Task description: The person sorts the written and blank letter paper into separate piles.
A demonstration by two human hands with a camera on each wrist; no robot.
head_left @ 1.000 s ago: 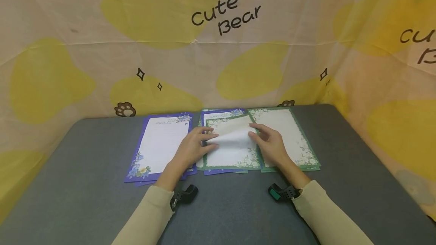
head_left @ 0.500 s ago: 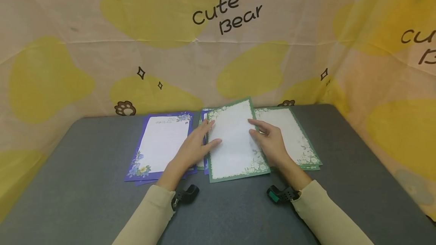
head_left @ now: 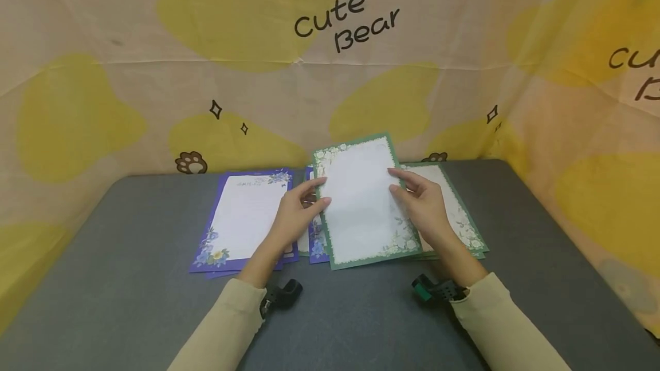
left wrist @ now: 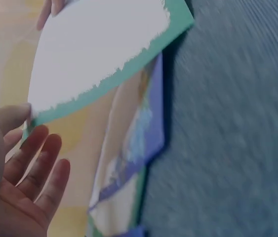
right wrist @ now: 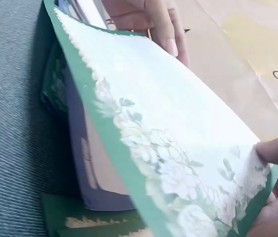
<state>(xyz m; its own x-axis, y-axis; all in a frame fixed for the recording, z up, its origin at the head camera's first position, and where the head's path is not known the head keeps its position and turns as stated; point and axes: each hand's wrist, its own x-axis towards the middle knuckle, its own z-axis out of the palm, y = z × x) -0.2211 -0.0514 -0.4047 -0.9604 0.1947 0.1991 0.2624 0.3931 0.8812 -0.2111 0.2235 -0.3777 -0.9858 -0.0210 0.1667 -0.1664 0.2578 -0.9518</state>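
Both hands hold up one sheet of green-bordered floral stationery paper (head_left: pixel 361 205), tilted toward me over the middle pile. My left hand (head_left: pixel 296 213) pinches its left edge between thumb and fingers. At the opposite edge my right hand (head_left: pixel 423 202) pinches it the same way. The left wrist view shows the left thumb (left wrist: pixel 10 116) on the paper's border, the other fingers spread below. White flowers along the sheet's lower corner fill the right wrist view, with the right thumb (right wrist: pixel 277 148) on its face. Beneath it a purple-bordered sheet (head_left: pixel 318 245) partly shows.
A pile of purple-bordered sheets (head_left: pixel 247 216) lies to the left on the grey table (head_left: pixel 350 325). Green-bordered sheets (head_left: pixel 459 216) lie to the right, partly behind the right hand. A printed cloth (head_left: pixel 247 90) hangs along the table's far edge.
The green-bordered sheet, bent over the middle pile a second ago, has been raised, flattened out and moved to the right. The right hand has shifted right and the left hand's grip has moved up slightly.
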